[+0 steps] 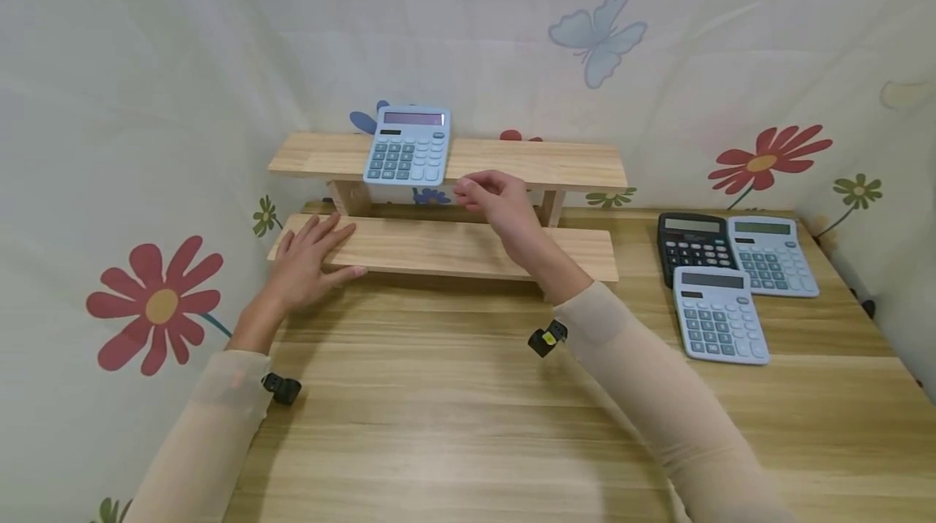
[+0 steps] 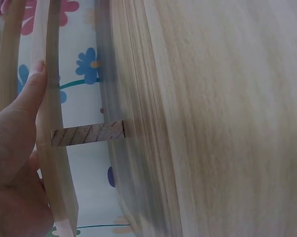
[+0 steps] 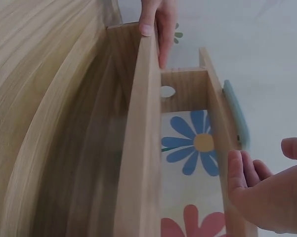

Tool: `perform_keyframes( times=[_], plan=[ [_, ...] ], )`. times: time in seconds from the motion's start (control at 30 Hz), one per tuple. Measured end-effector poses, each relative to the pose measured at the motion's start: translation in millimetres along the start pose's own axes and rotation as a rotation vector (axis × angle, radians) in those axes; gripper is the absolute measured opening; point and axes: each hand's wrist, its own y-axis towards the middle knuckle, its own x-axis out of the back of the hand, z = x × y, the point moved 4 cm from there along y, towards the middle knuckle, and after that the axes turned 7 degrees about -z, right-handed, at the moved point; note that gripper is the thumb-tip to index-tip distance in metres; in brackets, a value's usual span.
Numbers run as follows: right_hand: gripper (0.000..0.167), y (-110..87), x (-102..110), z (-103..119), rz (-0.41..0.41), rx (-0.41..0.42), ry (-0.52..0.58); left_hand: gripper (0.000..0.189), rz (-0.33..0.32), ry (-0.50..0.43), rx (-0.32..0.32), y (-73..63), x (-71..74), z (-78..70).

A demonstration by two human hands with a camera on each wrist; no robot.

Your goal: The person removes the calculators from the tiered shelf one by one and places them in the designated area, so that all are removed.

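Note:
A light-blue calculator point(image 1: 408, 147) lies on the upper board of a two-tier wooden shelf point(image 1: 541, 162), its lower edge close to the board's front. My left hand point(image 1: 310, 259) rests on the left end of the lower board point(image 1: 439, 245), fingers spread and thumb along the front edge. Just right of the calculator, my right hand point(image 1: 500, 202) hovers before the upper board with its fingers loosely bent. The right wrist view shows a gap between its thumb and fingers, with nothing held, and the calculator point(image 3: 235, 113) beyond the fingertips.
To the right on the wooden table point(image 1: 439, 393) lie a black calculator point(image 1: 695, 243), a light-blue calculator point(image 1: 773, 255) and another light-blue one point(image 1: 719, 316) partly overlapping them. A flower-patterned curtain point(image 1: 468, 36) hangs behind the shelf and along the left side.

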Motion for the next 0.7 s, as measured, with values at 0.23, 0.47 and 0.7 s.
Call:
perform_keyframes(
  times=[0.23, 0.47, 0.7],
  plan=[
    [0.031, 13.3, -20, -13, -0.011, -0.072, 0.012, 0.085, 0.0, 0.008, 0.009, -1.0, 0.7, -0.6],
    [0.035, 18.7, -36, -17, -0.015, -0.141, 0.042, 0.085, -0.008, 0.013, 0.013, -1.2, 1.1, -0.1],
    [0.031, 19.8, -44, -18, -0.035, -0.161, 0.119, 0.086, 0.0, 0.008, 0.01, -1.0, 0.6, -0.9]
  ],
)
